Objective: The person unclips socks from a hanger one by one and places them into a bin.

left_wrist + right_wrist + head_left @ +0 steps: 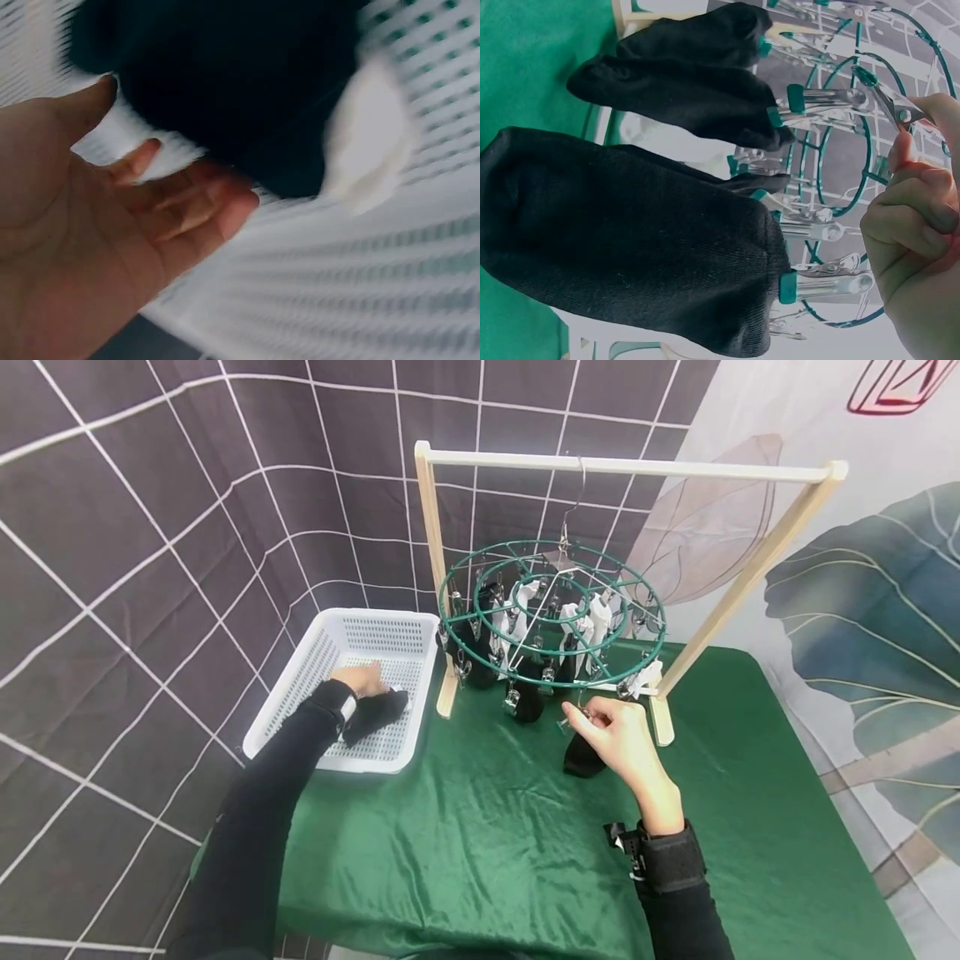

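Note:
Inside the white basket (255,737), my left hand (360,679) is at a black sock (377,717). In the left wrist view the fingers of this hand (97,217) are loosely bent beside the dark sock (240,82), the thumb tip at its edge; a blurred white piece (375,139) lies next to it. My right hand (618,731) pinches a metal clip (889,101) between thumb and forefinger at the near rim of the green round hanger (551,681). Close by, a black sock (637,240) hangs from other clips.
A wooden stand (630,467) carries the hanger by a hook. More black socks (528,700) and white items (600,618) hang from its clips. Green cloth (480,843) covers the table. Behind stand a grey gridded curtain (360,443) and a patterned one at right.

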`<state>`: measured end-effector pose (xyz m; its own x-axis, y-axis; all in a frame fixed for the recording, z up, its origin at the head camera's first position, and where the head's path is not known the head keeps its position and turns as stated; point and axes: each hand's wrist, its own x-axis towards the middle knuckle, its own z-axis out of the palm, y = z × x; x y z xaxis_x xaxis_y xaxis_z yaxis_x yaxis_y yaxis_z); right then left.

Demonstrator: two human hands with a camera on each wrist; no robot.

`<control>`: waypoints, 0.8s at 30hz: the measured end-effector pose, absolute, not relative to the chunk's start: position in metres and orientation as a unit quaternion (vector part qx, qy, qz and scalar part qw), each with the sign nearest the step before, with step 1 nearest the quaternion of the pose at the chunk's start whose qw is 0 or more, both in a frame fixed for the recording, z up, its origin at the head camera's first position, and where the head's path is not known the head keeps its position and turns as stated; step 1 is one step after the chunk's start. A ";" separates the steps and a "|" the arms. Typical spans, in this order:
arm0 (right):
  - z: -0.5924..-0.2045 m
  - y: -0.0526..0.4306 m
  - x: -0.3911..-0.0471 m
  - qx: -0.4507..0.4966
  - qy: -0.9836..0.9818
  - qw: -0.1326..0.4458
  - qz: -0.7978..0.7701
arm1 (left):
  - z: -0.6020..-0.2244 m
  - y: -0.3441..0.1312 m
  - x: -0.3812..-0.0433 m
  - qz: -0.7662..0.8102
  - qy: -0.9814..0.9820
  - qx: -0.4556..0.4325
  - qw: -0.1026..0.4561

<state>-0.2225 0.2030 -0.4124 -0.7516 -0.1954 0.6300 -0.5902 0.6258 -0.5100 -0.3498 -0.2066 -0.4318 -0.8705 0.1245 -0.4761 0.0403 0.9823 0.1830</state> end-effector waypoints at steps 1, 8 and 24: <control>-0.411 0.203 -0.222 0.224 -0.862 0.266 0.369 | -0.421 -0.202 -0.350 0.092 0.970 0.058 0.219; -0.410 0.207 -0.220 0.207 -0.867 0.262 0.369 | -0.374 -0.138 -0.334 0.217 0.917 0.167 -0.290; -0.412 0.202 -0.217 0.198 -0.893 0.153 0.374 | -0.384 -0.058 -0.297 0.242 0.761 0.411 -0.440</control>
